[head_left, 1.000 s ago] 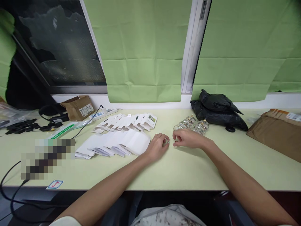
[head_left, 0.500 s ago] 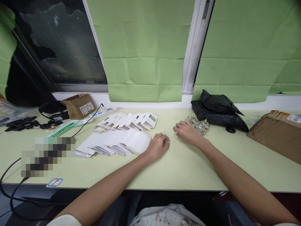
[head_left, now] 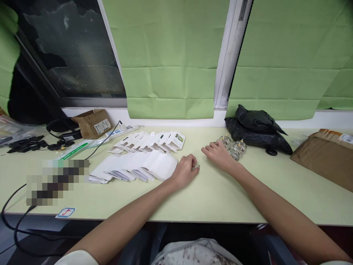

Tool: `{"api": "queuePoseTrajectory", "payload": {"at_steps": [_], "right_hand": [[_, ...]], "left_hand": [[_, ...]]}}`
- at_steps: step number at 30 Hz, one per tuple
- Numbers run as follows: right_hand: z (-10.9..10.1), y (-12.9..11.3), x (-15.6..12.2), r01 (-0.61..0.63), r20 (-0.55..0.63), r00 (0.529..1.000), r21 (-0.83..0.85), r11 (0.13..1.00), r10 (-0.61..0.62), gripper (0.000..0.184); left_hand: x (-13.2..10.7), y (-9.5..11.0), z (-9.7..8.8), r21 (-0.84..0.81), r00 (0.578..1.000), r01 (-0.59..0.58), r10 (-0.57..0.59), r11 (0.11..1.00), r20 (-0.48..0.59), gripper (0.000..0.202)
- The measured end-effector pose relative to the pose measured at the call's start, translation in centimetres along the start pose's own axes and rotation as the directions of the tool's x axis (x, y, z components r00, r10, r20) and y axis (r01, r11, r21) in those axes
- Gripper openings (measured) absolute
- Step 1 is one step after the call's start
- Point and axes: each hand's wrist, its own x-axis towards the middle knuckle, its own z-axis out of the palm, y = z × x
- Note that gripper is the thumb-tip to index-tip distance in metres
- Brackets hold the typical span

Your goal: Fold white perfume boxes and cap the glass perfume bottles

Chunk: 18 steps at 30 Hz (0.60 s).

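Note:
My left hand (head_left: pixel 186 169) rests on the pale green table (head_left: pixel 209 198), fingers curled round a small shiny object (head_left: pixel 197 166) that shows at the fingertips. Just left of it lies a fanned row of white envelopes (head_left: pixel 135 166), with a row of small white cards (head_left: pixel 150 141) behind. My right hand (head_left: pixel 218 154) lies over a cluster of small clear glass pieces (head_left: pixel 232 146), fingers bent down on the nearest ones; whether it grips one is hidden.
A black plastic bag (head_left: pixel 256 127) lies behind the glass pieces. A brown parcel (head_left: pixel 325 154) sits at the right, a small cardboard box (head_left: pixel 92 123) and a power strip (head_left: pixel 121 131) at the back left. Black cables (head_left: pixel 16 221) hang at the left edge.
My right hand left the spot beside my left hand and moved back and right onto the glass pieces. My left hand stayed closed in place.

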Motion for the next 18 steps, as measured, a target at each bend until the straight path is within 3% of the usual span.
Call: {"api": "queuePoseTrajectory", "payload": {"at_steps": [13,18], "right_hand": [[-0.43,0.49,-0.50,0.031,-0.041,0.999,-0.012,0.999,-0.032,0.017],[-0.73,0.72,-0.77,0.027,-0.014,1.000,0.116,0.993,-0.026,0.018]], "left_hand": [[0.20,-0.25,0.10,0.065,0.998,-0.041,0.038,0.997,0.044,0.016],[0.08,-0.61,0.20,0.084,0.990,-0.132,0.127,0.988,0.058,0.028]]}}
